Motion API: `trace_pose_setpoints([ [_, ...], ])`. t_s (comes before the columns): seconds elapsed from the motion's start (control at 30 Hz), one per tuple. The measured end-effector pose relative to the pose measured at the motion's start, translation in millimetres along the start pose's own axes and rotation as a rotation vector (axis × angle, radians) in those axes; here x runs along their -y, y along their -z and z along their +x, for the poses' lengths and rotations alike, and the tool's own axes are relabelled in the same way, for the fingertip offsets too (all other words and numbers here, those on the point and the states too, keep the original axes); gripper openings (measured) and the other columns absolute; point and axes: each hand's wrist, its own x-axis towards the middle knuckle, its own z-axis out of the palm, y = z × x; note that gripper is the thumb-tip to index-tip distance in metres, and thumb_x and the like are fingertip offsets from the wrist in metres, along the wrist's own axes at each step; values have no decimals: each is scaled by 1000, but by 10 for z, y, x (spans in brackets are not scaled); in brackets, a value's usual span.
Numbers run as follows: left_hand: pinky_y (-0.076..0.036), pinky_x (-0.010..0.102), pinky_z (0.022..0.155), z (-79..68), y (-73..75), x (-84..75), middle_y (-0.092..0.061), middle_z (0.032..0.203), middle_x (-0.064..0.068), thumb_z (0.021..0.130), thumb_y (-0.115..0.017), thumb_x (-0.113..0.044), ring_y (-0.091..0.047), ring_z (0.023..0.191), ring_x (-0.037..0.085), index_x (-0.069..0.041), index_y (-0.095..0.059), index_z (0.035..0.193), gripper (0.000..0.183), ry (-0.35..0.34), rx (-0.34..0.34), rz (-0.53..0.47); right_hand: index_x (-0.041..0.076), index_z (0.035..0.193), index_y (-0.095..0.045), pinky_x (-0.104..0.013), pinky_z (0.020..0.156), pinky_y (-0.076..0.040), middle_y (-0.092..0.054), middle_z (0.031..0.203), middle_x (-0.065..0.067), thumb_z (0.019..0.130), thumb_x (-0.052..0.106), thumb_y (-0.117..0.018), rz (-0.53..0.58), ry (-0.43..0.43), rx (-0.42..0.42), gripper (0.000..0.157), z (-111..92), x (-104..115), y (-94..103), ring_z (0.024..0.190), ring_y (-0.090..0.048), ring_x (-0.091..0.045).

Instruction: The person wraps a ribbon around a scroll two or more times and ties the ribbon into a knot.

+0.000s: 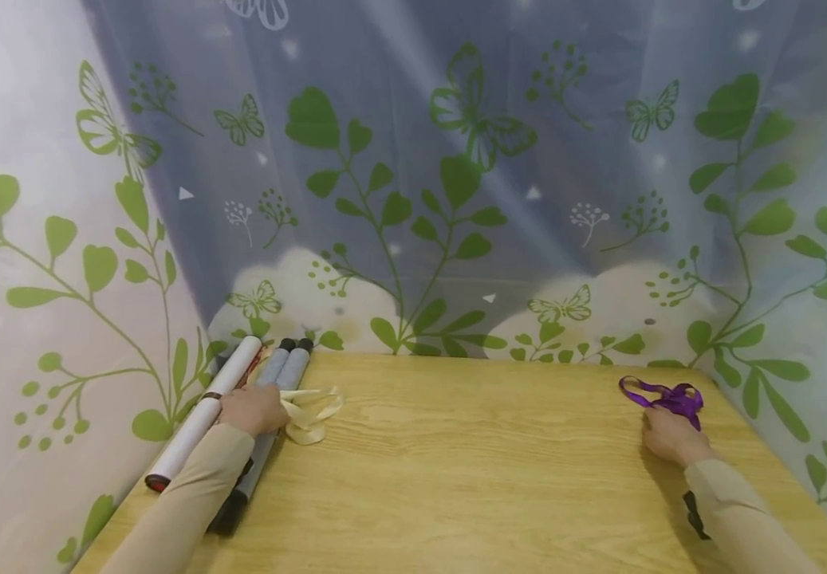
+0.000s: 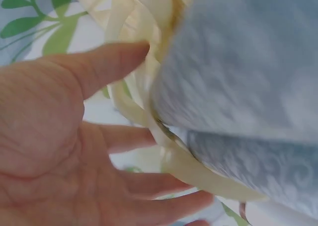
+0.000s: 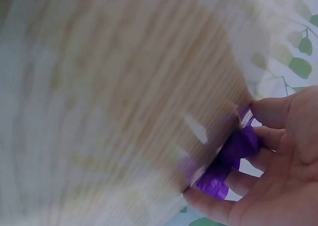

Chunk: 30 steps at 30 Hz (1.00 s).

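Observation:
At the table's left side my left hand [image 1: 254,408] reaches over two grey-blue patterned rolls [image 1: 289,367] with black ends, which lie side by side. A cream ribbon [image 1: 310,418] lies in loops by its fingertips. In the left wrist view the thumb and fingers are spread and fairly straight, touching the ribbon [image 2: 126,104] beside the rolls [image 2: 238,72]. Near the far right corner my right hand [image 1: 674,437] touches a bunched purple ribbon [image 1: 682,401]. The right wrist view has that ribbon [image 3: 226,161] between spread thumb and fingers, some fingertips hidden behind it.
A white roll [image 1: 194,430] with a dark band lies left of the grey-blue rolls, along the left edge of the wooden table [image 1: 470,462]. A leaf-patterned curtain [image 1: 413,263] hangs behind the table and along its sides.

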Motion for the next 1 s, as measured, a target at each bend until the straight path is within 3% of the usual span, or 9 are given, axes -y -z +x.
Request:
trace_pose_setpoints([
  [0.17, -37, 72, 89, 18, 11, -126, -50, 126, 38, 87, -62, -15, -46, 114, 60, 2, -57, 124, 42, -74, -82, 24, 1, 79, -51, -53, 74, -49, -58, 82, -17, 82, 0, -49, -4, 77, -65, 4, 31, 55, -9, 82, -61, -42],
  [0.2, -39, 71, 88, 150, -108, -60, -48, 133, 35, 86, -62, -15, -44, 122, 56, -2, -53, 130, 47, -121, -148, 22, 4, 76, -49, -50, 71, -48, -55, 78, -13, 82, 0, -49, 2, 85, -77, 8, 33, 75, -16, 77, -60, -36],
  [0.27, -42, 70, 87, 163, -119, -131, -53, 131, 30, 85, -64, -12, -48, 122, 51, -2, -57, 125, 42, -164, -174, 54, 7, 72, -47, -45, 66, -45, -51, 73, -6, 86, 0, -48, 19, 104, -96, 16, 37, 124, -33, 70, -53, -26],
  [0.37, -41, 70, 91, 157, -126, -274, -53, 136, 25, 87, -58, -11, -47, 126, 47, -4, -55, 132, 47, -199, -125, 58, 9, 71, -50, -39, 62, -42, -49, 70, -2, 91, 2, -49, 55, 139, -117, 21, 42, 211, -55, 66, -48, -20],
  [0.43, -33, 72, 99, 4, -18, -474, -56, 131, 27, 89, -53, -11, -48, 123, 51, -2, -59, 129, 42, -179, -5, 38, 9, 74, -55, -37, 60, -40, -50, 69, -2, 92, 4, -52, 78, 156, -118, 20, 49, 268, -59, 65, -47, -19],
  [0.53, -22, 74, 106, -36, -35, -625, -48, 140, 29, 91, -50, -14, -39, 131, 54, -3, -50, 141, 51, -182, 52, -41, 7, 80, -64, -35, 57, -39, -53, 71, -3, 93, 5, -55, 94, 155, -112, 16, 62, 334, -55, 65, -49, -19],
  [0.73, -28, 69, 105, -19, -127, -848, -48, 140, 28, 94, -54, -24, -42, 129, 52, -5, -49, 142, 52, -230, 28, -70, 1, 111, -72, -42, 63, -46, -67, 89, -12, 90, 8, -62, 91, 128, -145, 24, 84, 421, -29, 75, -57, -26],
  [0.9, -37, 63, 103, 15, -198, -1056, -55, 135, 23, 95, -56, -28, -51, 123, 46, -5, -52, 139, 49, -258, -6, -93, 0, 112, -72, -35, 57, -43, -72, 92, -16, 89, 13, -68, 178, 121, -193, 27, 129, 560, -21, 74, -61, -26],
  [1.0, -43, 59, 99, 18, -227, -1190, -59, 132, 19, 95, -56, -29, -56, 120, 40, -6, -56, 136, 46, -295, -33, -124, -1, 115, -71, -39, 65, -53, -70, 110, -25, 92, 13, -65, 286, 119, -215, 27, 174, 694, -9, 88, -68, -35],
])
